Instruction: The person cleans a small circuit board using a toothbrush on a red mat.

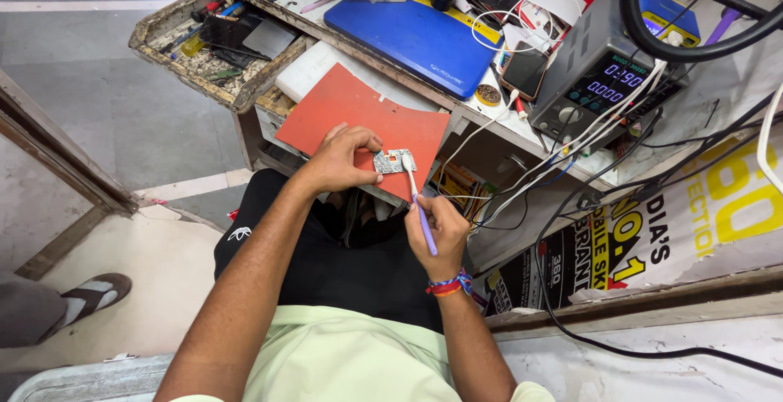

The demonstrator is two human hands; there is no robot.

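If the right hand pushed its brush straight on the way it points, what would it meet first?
The right hand points the purple-handled brush up toward the small circuit board pinched in the left hand. The bristles look already at or on the board, so it would meet that first; behind lies the orange mat.

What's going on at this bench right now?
A seated person works over a red mat hanging off the bench edge. The left hand pinches a small circuit board against the mat. The right hand holds a purple-handled brush, its white head on the board. A bench power supply sits lit behind.
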